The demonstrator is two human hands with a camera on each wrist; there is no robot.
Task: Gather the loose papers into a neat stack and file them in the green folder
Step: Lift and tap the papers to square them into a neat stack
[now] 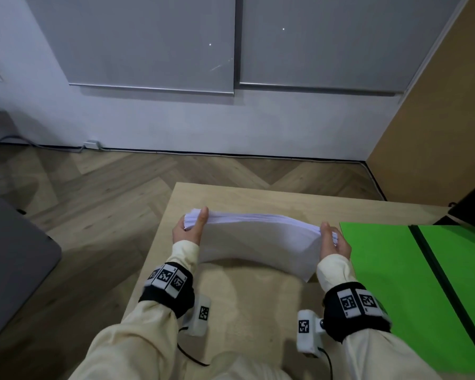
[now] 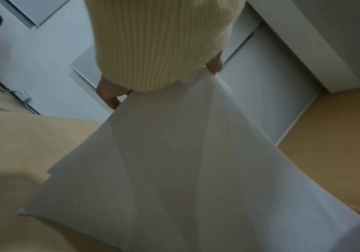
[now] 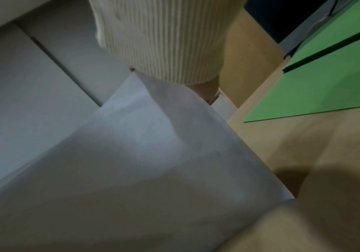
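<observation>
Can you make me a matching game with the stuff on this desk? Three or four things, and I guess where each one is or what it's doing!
Things:
1. stack of papers
2. green folder
3. left hand
4. table

Clues:
A. lies open and flat on the right side of the table
B. held up in the air, sagging in the middle
C. light wood, underneath everything
D. grips the stack's left end

Pairs: 1-B, 2-A, 3-D, 4-C

Light wood table (image 1: 244, 311). Open green folder (image 1: 390, 270) lies flat along its right edge, dark spine running far-to-near. Rest of the top bare wood.
</observation>
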